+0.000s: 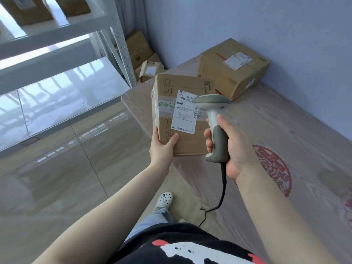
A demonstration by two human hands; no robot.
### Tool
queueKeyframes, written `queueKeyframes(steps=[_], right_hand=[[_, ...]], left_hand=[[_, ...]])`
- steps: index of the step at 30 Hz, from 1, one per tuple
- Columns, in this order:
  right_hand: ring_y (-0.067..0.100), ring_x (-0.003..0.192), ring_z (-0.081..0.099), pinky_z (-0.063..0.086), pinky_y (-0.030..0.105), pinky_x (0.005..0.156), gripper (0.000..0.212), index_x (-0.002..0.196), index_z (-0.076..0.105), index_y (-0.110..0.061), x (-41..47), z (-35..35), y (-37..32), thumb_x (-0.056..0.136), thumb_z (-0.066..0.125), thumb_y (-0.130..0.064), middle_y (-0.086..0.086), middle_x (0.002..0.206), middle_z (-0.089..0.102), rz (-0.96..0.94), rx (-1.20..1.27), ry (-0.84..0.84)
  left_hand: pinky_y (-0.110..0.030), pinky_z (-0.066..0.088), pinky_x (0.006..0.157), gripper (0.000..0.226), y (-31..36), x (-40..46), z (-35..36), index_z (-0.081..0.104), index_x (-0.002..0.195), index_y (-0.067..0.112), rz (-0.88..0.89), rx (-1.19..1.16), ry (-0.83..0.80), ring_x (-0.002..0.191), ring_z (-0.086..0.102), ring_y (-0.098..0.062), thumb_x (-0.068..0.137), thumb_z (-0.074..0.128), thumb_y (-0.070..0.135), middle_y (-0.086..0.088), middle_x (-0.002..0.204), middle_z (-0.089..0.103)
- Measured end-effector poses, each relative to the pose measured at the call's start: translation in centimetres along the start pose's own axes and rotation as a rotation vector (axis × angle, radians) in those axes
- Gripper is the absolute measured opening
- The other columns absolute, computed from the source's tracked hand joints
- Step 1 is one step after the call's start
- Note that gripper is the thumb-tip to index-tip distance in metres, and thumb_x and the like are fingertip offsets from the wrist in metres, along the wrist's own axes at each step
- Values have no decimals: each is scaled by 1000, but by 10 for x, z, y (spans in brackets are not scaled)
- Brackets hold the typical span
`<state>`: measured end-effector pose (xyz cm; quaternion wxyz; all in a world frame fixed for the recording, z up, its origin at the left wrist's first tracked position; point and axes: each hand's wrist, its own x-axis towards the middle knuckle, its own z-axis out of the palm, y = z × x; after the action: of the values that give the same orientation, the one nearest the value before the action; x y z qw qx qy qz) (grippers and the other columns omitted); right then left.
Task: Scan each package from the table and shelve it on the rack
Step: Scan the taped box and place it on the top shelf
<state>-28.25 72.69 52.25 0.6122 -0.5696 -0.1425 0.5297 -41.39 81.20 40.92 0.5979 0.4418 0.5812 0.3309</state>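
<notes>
Head view: left hand [163, 147] grips the package [181, 115]; right hand [234, 147] grips the scanner [215, 119].

Bare forearms without sleeves, black shirt [190, 248] printed in white and red, light blue jeans [152, 220], white perforated clog [164, 200].

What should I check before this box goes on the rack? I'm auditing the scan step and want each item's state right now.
1. Box held securely: ok, the left hand grips its lower corner.
2. Scanner in hand: ok, the right hand holds its grip.
3. Scanner head aimed at the label: ok, it sits over the label's right edge.
4. Scan registered: cannot tell, no beam or indicator shows.
5. Free shelf space on the rack: ok, the near shelf is bare.
6. Packages left on the table: not ok, one box remains.
</notes>
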Motion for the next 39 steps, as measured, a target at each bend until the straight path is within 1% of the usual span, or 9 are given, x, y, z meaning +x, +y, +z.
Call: queueKeyframes(steps=[3,7,13,23,27,29,32,36,39], right_hand=[[10,48,50,43,20,47,29,95,63,-13,1,4,-4,93,58,-41,1,68,62,35,80,19],[9,46,49,43,19,47,27,86,62,-14,1,6,-8,93,59,-40,1,66,60,48,122,55],[9,46,50,44,19,46,26,87,63,-15,1,9,-11,92,61,-40,1,66,61,59,134,73],[10,48,52,46,21,49,26,95,63,-14,-5,13,-8,93,60,-40,0,65,64,-36,66,57],[9,48,52,45,21,48,30,102,63,-13,-8,13,-3,94,57,-41,0,68,63,-49,19,33],[9,48,52,45,21,48,31,101,62,-14,-9,12,2,93,57,-43,0,70,63,-48,-3,22],[9,47,52,44,21,47,31,99,60,-14,-8,14,11,92,57,-44,-1,69,63,-30,-44,1],[8,48,52,44,22,48,31,91,59,-15,-3,26,25,92,57,-46,-4,66,63,10,-87,-48],[9,48,54,46,23,49,32,88,58,-14,0,44,40,93,57,-45,-4,66,64,26,-157,-75]], left_hand=[[-53,49,102,81,-1,-3,3,41,142,46,9,2,17,119,60,-18,67,72,51,13,126,65],[-42,47,106,90,-2,-3,6,38,146,45,32,3,21,120,59,-11,64,72,53,15,130,64],[-38,44,109,82,-5,0,7,33,152,39,46,-6,38,122,57,-10,82,76,34,12,134,61],[-38,46,107,80,0,1,-1,37,149,41,59,-44,30,118,59,-10,80,76,35,13,128,65],[-45,48,105,84,5,-1,-12,40,146,43,42,-69,28,119,61,-14,70,75,46,13,129,65],[-52,48,104,81,5,-2,-21,43,143,42,26,-65,38,120,61,-19,69,75,48,12,128,66],[-50,47,103,70,3,-7,-45,46,142,42,25,-62,71,121,61,-22,78,74,40,12,125,67],[-50,47,104,75,-3,-15,-92,44,142,43,16,-61,177,121,60,-21,73,73,46,14,126,66],[-51,46,106,82,-9,-21,-137,42,144,42,-10,-87,284,123,59,-20,68,74,50,13,133,63]])
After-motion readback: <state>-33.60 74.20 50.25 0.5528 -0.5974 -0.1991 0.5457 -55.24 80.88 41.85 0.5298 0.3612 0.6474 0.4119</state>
